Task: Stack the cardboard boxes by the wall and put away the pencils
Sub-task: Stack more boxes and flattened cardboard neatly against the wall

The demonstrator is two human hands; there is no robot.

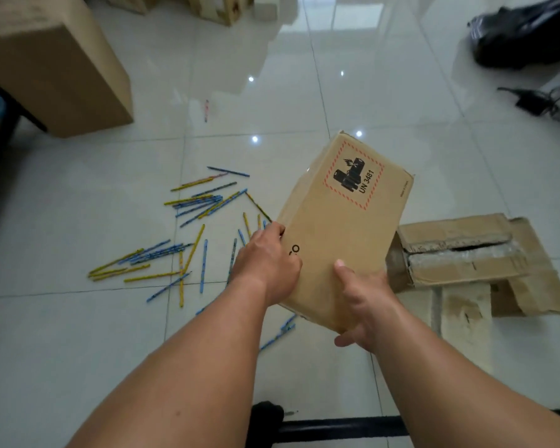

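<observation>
Both the left hand [265,263] and right hand [366,302] clasp the box [340,227] at its near end, tilted over the pencils [188,234]; best level it and spread the grip before carrying it wallward.

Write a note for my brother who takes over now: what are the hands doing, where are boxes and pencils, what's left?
Left hand: grips the left edge of the labelled box, held tilted in the air.
Right hand: grips its near corner, thumb on top.
Pencils: scattered on the tiles, left of the held box.
Other boxes: a large box at far left, a torn open box on the right.
Done: one box picked up.
Left: stack the boxes, gather every pencil.
</observation>
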